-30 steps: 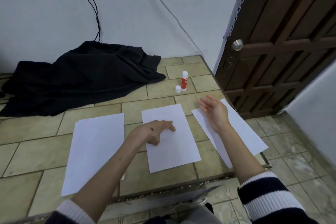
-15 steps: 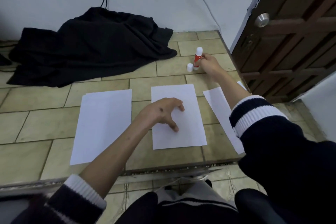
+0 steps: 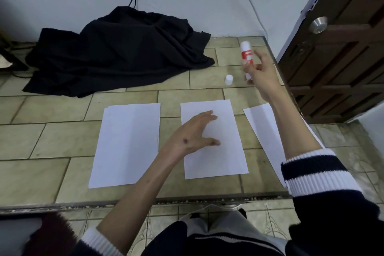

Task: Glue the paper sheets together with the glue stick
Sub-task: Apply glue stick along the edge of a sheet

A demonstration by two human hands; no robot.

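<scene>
My right hand [image 3: 260, 75] gripped the glue stick [image 3: 246, 54] and held it upright above the tiled counter [image 3: 52, 139], just beside its loose cap [image 3: 229, 79]. My left hand [image 3: 193, 133] lay flat, fingers spread, on the middle sheet [image 3: 224, 151], between the left sheet [image 3: 126, 143] and right sheet [image 3: 264, 127].

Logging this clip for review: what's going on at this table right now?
A person is preparing to glue paper. The right hand holds the red-and-white glue stick lifted off the tiled table; its white cap stands on the tiles. The left hand rests spread on the middle sheet. The left sheet and right sheet lie untouched.
</scene>
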